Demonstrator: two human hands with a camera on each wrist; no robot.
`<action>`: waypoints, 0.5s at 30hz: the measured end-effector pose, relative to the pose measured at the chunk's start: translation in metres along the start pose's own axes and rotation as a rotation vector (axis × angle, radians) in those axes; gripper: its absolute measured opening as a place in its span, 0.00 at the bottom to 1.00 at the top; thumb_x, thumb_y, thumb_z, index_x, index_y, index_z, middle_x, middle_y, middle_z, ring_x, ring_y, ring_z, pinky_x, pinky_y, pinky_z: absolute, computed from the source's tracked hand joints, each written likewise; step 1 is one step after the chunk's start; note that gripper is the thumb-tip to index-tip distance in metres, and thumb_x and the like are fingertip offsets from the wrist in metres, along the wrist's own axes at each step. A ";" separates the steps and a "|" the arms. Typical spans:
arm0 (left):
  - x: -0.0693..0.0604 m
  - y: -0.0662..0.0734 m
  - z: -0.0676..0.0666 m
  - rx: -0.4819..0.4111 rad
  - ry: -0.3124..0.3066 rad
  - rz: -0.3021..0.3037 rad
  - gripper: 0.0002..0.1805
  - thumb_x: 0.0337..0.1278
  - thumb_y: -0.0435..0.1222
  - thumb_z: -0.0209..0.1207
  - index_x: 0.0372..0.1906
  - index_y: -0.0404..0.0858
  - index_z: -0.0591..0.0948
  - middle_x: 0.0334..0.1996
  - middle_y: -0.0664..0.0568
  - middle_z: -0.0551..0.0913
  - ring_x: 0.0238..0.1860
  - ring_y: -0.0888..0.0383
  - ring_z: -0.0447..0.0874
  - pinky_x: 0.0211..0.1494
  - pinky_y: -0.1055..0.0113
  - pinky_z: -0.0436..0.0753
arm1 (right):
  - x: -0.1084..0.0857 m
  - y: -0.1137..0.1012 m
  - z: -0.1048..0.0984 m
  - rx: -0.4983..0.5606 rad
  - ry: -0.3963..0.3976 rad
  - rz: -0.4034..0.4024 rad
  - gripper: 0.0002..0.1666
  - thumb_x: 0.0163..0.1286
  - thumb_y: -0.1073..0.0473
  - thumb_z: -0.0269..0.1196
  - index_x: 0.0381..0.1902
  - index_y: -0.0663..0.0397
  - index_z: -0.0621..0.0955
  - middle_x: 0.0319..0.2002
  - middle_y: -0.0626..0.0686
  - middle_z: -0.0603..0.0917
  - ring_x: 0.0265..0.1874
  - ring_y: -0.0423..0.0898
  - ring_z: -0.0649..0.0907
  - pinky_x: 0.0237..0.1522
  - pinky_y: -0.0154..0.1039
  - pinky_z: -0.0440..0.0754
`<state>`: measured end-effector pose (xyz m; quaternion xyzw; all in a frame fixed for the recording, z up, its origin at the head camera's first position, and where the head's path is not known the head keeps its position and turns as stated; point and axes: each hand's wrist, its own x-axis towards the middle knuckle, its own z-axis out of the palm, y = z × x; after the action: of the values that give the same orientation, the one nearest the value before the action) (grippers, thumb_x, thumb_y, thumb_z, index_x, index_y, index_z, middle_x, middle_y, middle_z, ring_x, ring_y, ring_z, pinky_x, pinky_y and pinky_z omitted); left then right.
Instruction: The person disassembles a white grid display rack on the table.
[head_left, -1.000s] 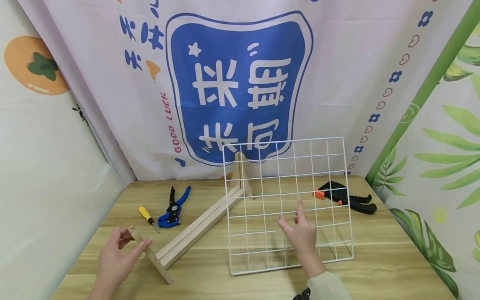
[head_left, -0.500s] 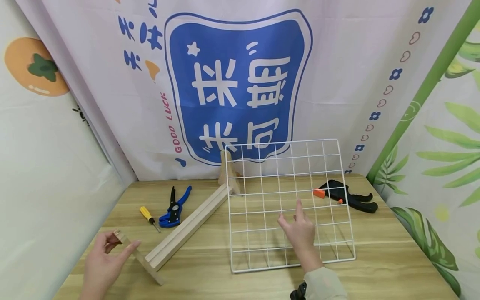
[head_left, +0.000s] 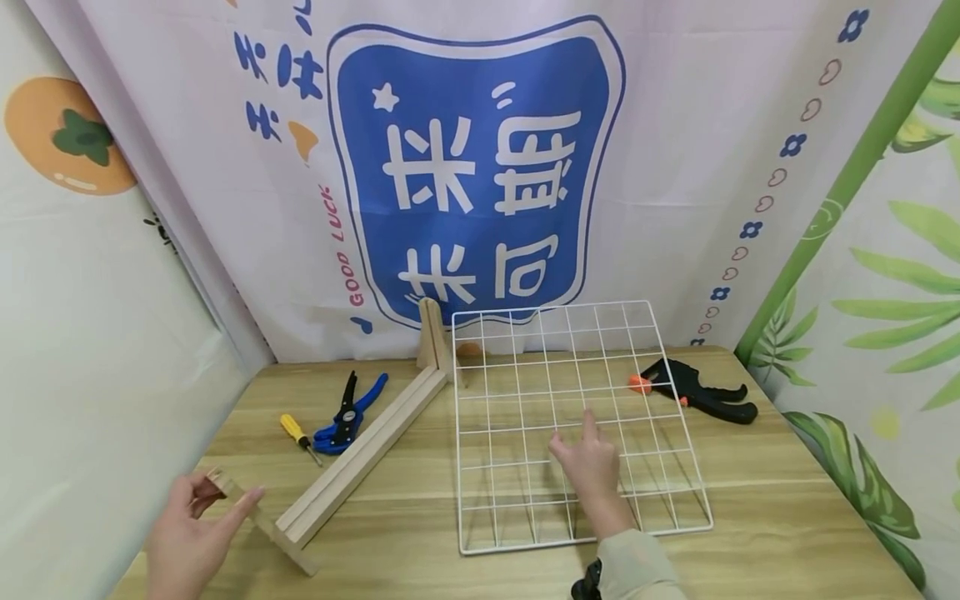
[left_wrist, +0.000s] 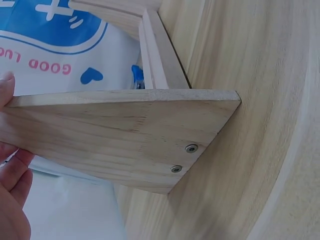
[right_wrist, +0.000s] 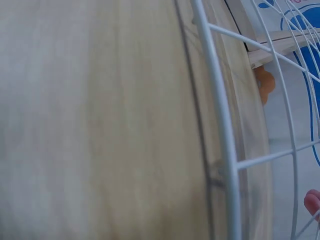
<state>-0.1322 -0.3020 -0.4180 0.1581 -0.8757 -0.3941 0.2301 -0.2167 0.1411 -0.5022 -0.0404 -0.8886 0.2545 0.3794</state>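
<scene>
My left hand [head_left: 187, 533] pinches the near end board [head_left: 264, 523] of a wooden stand. Two screw heads show on that board [left_wrist: 115, 130] in the left wrist view. A grooved rail [head_left: 367, 454] joins it to the far upright end piece [head_left: 431, 337]. On the right, my right hand [head_left: 592, 471] holds a white wire grid panel [head_left: 525, 427] by its wires, index finger and thumb spread apart; its other fingers are hard to make out. The panel leans back, apart from the rail. One fingertip shows beside the grid [right_wrist: 217, 85] in the right wrist view.
Left of the rail lie a yellow-handled screwdriver [head_left: 295, 429] and blue-and-black pliers [head_left: 348, 417], close to the rail. A black clamp-like tool with orange tips [head_left: 693, 392] lies at the right, partly behind the grid. A printed curtain [head_left: 675, 167] hangs behind the wooden table [head_left: 772, 500].
The left hand has shifted the wooden stand leftward, nearer the pliers, and out from behind the grid. The grid's top edge has tipped back and down, with the right hand moving slightly lower.
</scene>
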 end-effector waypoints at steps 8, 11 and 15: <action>0.000 -0.006 -0.006 0.001 0.054 -0.031 0.28 0.37 0.38 0.73 0.40 0.37 0.68 0.31 0.65 0.71 0.31 0.87 0.65 0.34 0.94 0.66 | -0.009 -0.005 0.009 0.005 -0.085 0.091 0.38 0.47 0.52 0.70 0.52 0.70 0.72 0.15 0.51 0.67 0.09 0.40 0.62 0.09 0.27 0.60; 0.002 -0.006 -0.009 0.012 0.058 -0.038 0.27 0.37 0.38 0.73 0.39 0.38 0.67 0.31 0.67 0.71 0.31 0.89 0.64 0.32 0.93 0.67 | -0.010 -0.006 0.013 0.012 -0.110 0.116 0.37 0.48 0.52 0.69 0.51 0.70 0.72 0.14 0.50 0.66 0.10 0.41 0.62 0.10 0.28 0.60; 0.003 -0.008 -0.011 0.020 0.040 -0.046 0.28 0.38 0.39 0.73 0.41 0.37 0.67 0.30 0.70 0.70 0.29 0.92 0.62 0.27 0.90 0.69 | -0.014 -0.010 0.017 0.015 -0.172 0.195 0.38 0.50 0.52 0.67 0.55 0.69 0.71 0.15 0.50 0.67 0.10 0.41 0.61 0.11 0.30 0.60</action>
<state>-0.1284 -0.3153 -0.4163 0.1883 -0.8708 -0.3874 0.2371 -0.2178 0.1217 -0.5168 -0.1018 -0.9078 0.2993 0.2756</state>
